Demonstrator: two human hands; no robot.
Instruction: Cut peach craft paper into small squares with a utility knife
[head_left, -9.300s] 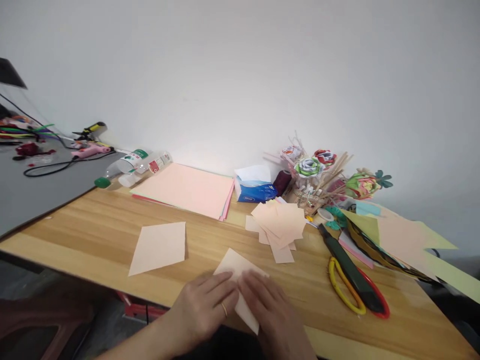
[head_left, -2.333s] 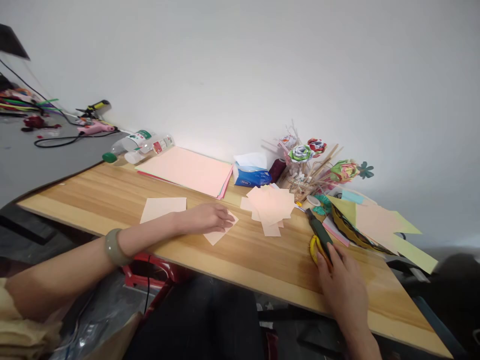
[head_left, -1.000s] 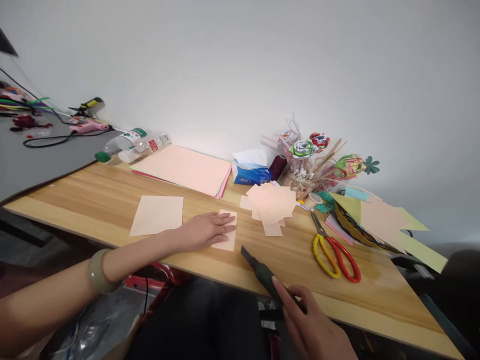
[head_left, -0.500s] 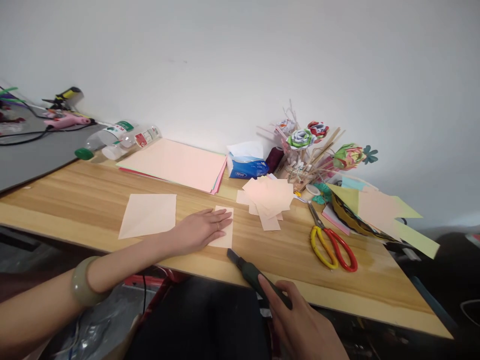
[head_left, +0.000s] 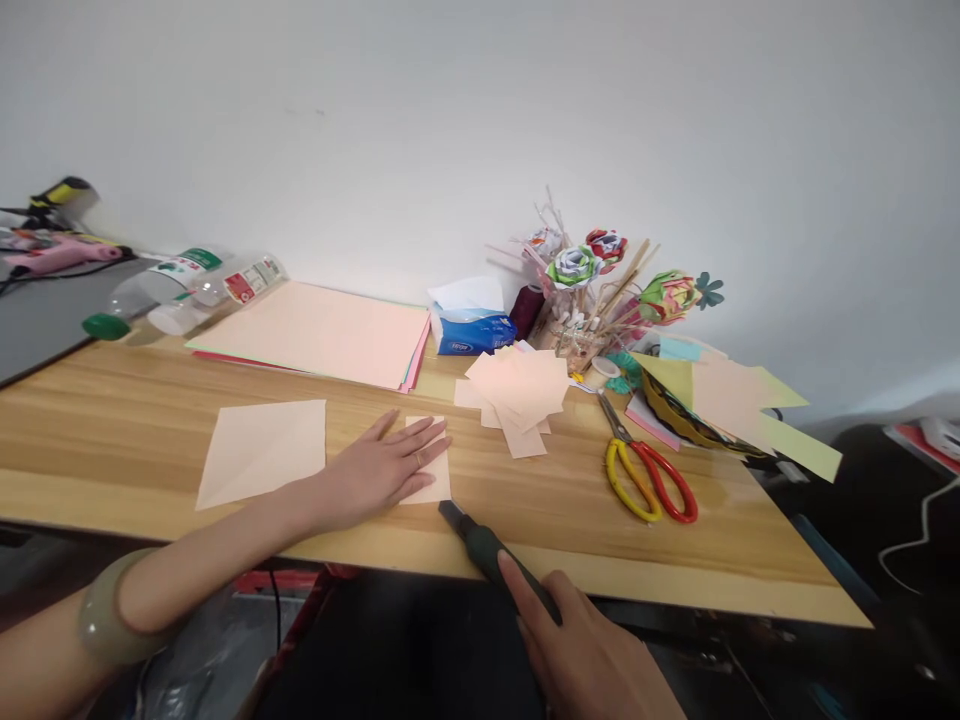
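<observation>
My left hand point(head_left: 382, 465) lies flat with its fingers stretched over a small piece of pale pink paper point(head_left: 437, 480), covering most of it. In my right hand point(head_left: 581, 640) is a dark green utility knife point(head_left: 495, 560), its blade pointing up and left. The blade's tip is at the paper's lower right corner; whether it touches cannot be made out. To the left lies a larger pale pink sheet point(head_left: 262, 450), partly beneath my left forearm. A heap of cut pale pink pieces point(head_left: 517, 390) is beyond and right of the knife.
Scissors with yellow and red handles point(head_left: 649, 475) lie on the right. Behind are a stack of coloured paper point(head_left: 315, 330), a blue tissue pack point(head_left: 474, 330), plastic bottles point(head_left: 240, 285) and paper flowers point(head_left: 577, 265). A basket with paper point(head_left: 667, 415) sits near the table's right edge.
The view has shifted, so the table's things sit further left. My left hand's fingers have spread slightly on the paper. The knife stays near the same corner.
</observation>
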